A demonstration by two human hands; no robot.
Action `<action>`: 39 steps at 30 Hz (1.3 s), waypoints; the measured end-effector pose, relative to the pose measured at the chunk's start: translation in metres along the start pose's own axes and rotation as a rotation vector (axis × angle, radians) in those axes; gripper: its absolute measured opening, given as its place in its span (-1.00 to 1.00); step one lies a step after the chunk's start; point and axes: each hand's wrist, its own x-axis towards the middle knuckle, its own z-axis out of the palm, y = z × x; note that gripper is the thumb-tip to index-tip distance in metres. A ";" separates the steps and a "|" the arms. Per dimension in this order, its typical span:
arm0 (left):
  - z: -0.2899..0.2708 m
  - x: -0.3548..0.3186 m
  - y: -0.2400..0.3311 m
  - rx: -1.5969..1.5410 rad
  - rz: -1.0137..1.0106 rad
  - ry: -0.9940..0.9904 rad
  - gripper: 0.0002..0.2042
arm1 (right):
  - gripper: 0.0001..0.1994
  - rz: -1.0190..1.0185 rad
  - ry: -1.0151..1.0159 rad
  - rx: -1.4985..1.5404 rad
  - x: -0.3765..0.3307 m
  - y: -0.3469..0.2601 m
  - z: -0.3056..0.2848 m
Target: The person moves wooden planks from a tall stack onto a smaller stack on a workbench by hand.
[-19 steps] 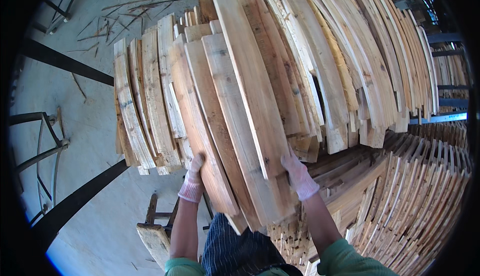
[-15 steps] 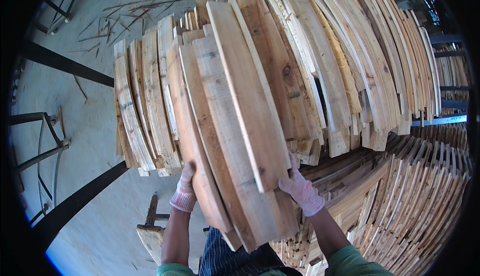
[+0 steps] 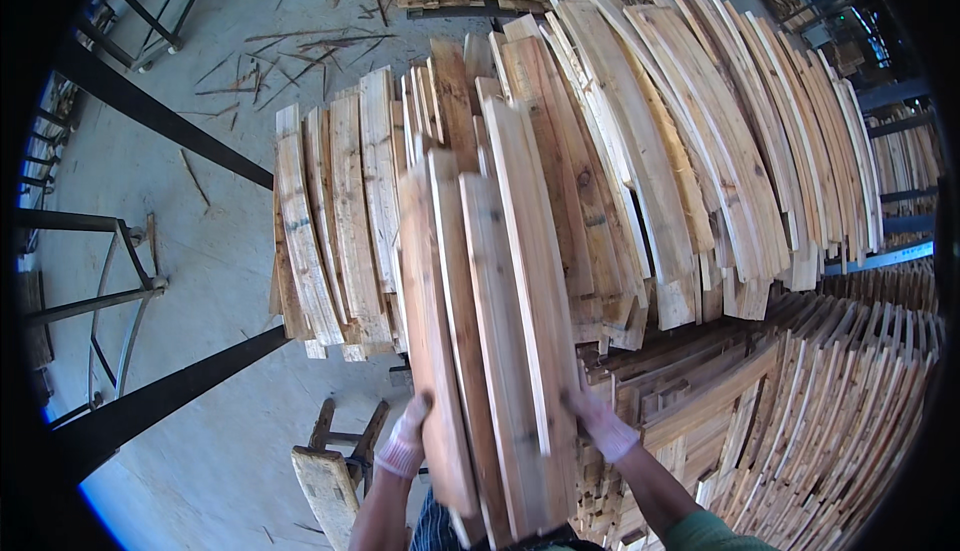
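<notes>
Before the fanned rack of rough-sawn, gently curved pale boards (image 3: 640, 151), a bundle of long flat planks (image 3: 495, 351) stands upright, clasped at its lower edges by the white-gloved left hand (image 3: 405, 439) and right hand (image 3: 600, 423), above a wooden stool (image 3: 328, 481).

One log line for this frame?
left hand: grips bundle's left edge | right hand: grips right edge | plank bundle: held tilted on end | plank stack: behind

The armful of boards (image 3: 490, 351) has swung more upright and nearer the body; the left hand (image 3: 405, 441) and right hand (image 3: 600, 426) have apparently slid lower.
</notes>
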 end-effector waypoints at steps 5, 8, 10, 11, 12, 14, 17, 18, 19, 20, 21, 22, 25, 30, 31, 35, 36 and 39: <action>-0.005 -0.018 0.001 -0.028 -0.105 -0.048 -0.03 | -0.46 0.010 0.232 1.258 0.018 -0.007 0.015; 0.013 -0.026 0.013 0.068 -0.035 -0.107 -0.08 | -0.37 0.184 0.200 1.578 0.007 -0.049 -0.013; 0.002 -0.028 0.001 0.022 -0.006 -0.030 -0.12 | -0.31 0.032 0.190 1.615 0.001 -0.035 0.005; 0.018 -0.046 0.002 0.008 0.021 -0.027 -0.14 | -0.30 0.031 0.211 1.553 -0.011 -0.037 0.004; 0.015 -0.060 -0.005 -0.036 0.009 -0.053 -0.17 | -0.27 0.007 0.173 1.599 -0.022 -0.038 0.009; 0.028 -0.083 -0.004 0.104 -0.019 -0.177 -0.09 | -0.18 -0.137 0.173 1.582 -0.041 -0.047 0.012; 0.012 -0.101 -0.021 0.268 0.011 -0.324 0.01 | 0.00 -0.138 0.286 1.346 -0.075 -0.051 0.011; 0.004 -0.105 -0.035 0.228 -0.029 -0.333 -0.02 | 0.01 -0.158 0.339 1.362 -0.093 -0.039 0.021; 0.005 -0.111 -0.046 0.195 -0.066 -0.336 -0.04 | 0.03 -0.186 0.390 1.382 -0.111 -0.024 0.033; 0.034 -0.136 -0.039 0.276 -0.052 -0.371 -0.05 | 0.04 -0.231 0.425 1.416 -0.130 -0.018 0.038; 0.065 -0.163 -0.041 0.391 0.022 -0.292 -0.03 | 0.03 -0.214 0.478 1.476 -0.158 -0.011 0.042; 0.065 -0.179 -0.062 0.413 0.028 -0.325 -0.04 | 0.03 -0.217 0.523 1.512 -0.200 -0.004 0.052; 0.068 -0.171 -0.087 0.470 0.020 -0.479 -0.16 | 0.02 -0.313 0.672 1.607 -0.268 0.008 0.081; 0.178 -0.283 -0.159 0.462 -0.444 -0.909 -0.10 | -0.04 -0.030 1.016 1.687 -0.397 0.049 0.187; 0.173 -0.270 -0.179 0.462 -0.627 -0.942 -0.09 | -0.03 -0.010 1.024 1.767 -0.412 0.063 0.219; 0.188 -0.288 -0.282 0.793 -0.605 -0.961 -0.14 | 0.04 0.032 1.258 2.048 -0.511 0.062 0.308; 0.194 -0.295 -0.306 0.857 -0.616 -0.967 -0.16 | 0.06 0.107 1.307 2.066 -0.526 0.071 0.338; 0.201 -0.309 -0.385 1.028 -0.652 -0.985 -0.20 | 0.14 0.252 1.440 2.123 -0.557 0.093 0.422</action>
